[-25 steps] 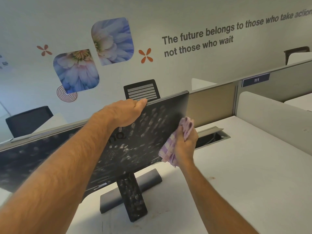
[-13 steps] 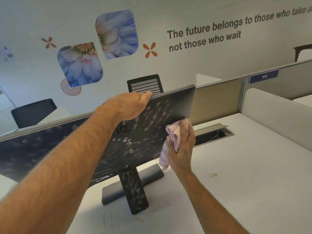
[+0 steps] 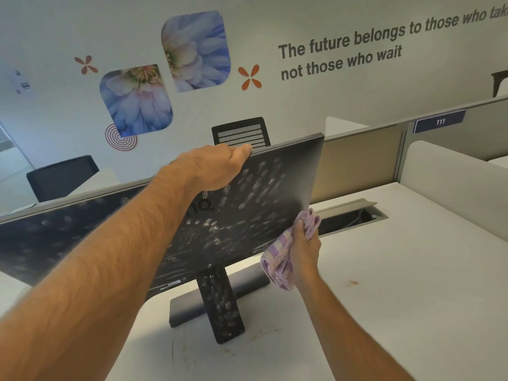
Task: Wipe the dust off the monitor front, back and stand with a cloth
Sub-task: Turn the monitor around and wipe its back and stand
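Note:
A black monitor (image 3: 261, 204) stands with its back toward me, covered in pale dust smudges. Its dusty stand post (image 3: 221, 303) rises from a dark flat base (image 3: 189, 307) on the white desk. My left hand (image 3: 217, 166) grips the monitor's top edge, fingers over the rim. My right hand (image 3: 305, 246) holds a bunched pink-and-purple checked cloth (image 3: 280, 259) against the monitor's lower right corner. The screen side is hidden from me.
The white desk (image 3: 398, 298) has an open cable hatch (image 3: 349, 215) just behind the cloth. Grey and tan partition panels (image 3: 362, 158) run along the desk's far edge. Black office chairs (image 3: 242, 133) stand beyond it, before a wall with flower pictures.
My right hand with the cloth has slid down the monitor's right side from mid-height to its lower right corner. The left hand has kept its hold on the top edge.

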The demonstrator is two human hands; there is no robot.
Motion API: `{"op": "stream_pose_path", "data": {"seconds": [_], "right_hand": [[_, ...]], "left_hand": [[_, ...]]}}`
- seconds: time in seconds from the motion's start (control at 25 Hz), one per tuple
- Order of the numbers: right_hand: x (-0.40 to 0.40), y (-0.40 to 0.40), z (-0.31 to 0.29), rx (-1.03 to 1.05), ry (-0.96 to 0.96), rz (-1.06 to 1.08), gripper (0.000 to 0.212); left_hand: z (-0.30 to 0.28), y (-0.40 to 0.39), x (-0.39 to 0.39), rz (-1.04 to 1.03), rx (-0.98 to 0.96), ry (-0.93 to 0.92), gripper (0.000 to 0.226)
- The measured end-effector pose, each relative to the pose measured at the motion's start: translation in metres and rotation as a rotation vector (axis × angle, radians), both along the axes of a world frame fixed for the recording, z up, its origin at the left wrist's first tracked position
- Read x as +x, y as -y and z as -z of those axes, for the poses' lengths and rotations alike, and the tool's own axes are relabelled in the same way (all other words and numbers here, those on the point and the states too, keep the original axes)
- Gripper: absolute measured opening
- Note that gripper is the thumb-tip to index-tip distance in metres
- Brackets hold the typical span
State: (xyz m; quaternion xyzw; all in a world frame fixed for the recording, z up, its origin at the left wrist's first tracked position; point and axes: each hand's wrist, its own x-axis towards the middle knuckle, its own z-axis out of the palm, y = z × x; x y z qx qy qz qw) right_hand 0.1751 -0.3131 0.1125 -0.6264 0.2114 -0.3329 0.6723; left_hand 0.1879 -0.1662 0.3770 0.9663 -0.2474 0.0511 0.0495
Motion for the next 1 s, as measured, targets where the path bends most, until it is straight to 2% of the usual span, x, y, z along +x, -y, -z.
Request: {"op": "stream_pose_path", "data": {"seconds": [0.08,0.2,0.24,0.36,0.4,0.52,0.56,0.68,0.72,0.88,0.92,1.0], "right_hand": [[-0.007,-0.004,-0.005,-0.007,0.064,0.024,0.047],[-0.01,-0.019,-0.001,-0.276,0.221,0.086,0.057],[-0.006,-0.017,0.003,-0.264,0.189,0.09,0.056],[-0.001,-0.004,0.003,0.044,-0.018,0.024,0.044],[-0.004,-0.005,0.001,0.045,0.007,0.025,0.038],[-0.01,-0.018,0.006,-0.106,0.168,0.06,0.055],[-0.005,-0.016,0.014,-0.121,0.167,0.048,0.06],[0.003,-0.004,0.025,0.178,-0.109,-0.08,0.072],[0.0,-0.004,0.025,0.228,-0.139,-0.09,0.073],[-0.01,-0.018,0.024,0.024,0.046,-0.008,0.059],[-0.006,-0.014,0.027,0.047,0.009,-0.035,0.06],[-0.001,-0.003,0.03,0.245,-0.129,-0.158,0.069]], "left_hand": [[0.0,0.0,-0.001,0.005,-0.003,-0.008,0.067],[-0.001,0.002,-0.003,0.004,-0.014,-0.016,0.066],[-0.001,0.002,-0.005,0.004,-0.013,-0.015,0.066],[-0.001,0.002,-0.006,0.004,-0.017,-0.02,0.066],[-0.001,0.002,-0.007,0.003,-0.017,-0.023,0.066],[-0.002,0.002,-0.007,-0.004,-0.012,-0.019,0.066],[-0.002,0.002,-0.007,-0.002,-0.011,-0.02,0.066],[-0.002,0.002,-0.008,0.003,-0.014,-0.022,0.066],[-0.002,0.001,-0.008,0.002,-0.013,-0.024,0.066],[-0.002,0.002,-0.008,0.005,-0.014,-0.021,0.065],[-0.002,0.002,-0.008,0.008,-0.015,-0.02,0.065],[-0.003,0.002,-0.009,0.014,-0.015,-0.018,0.065]]}}
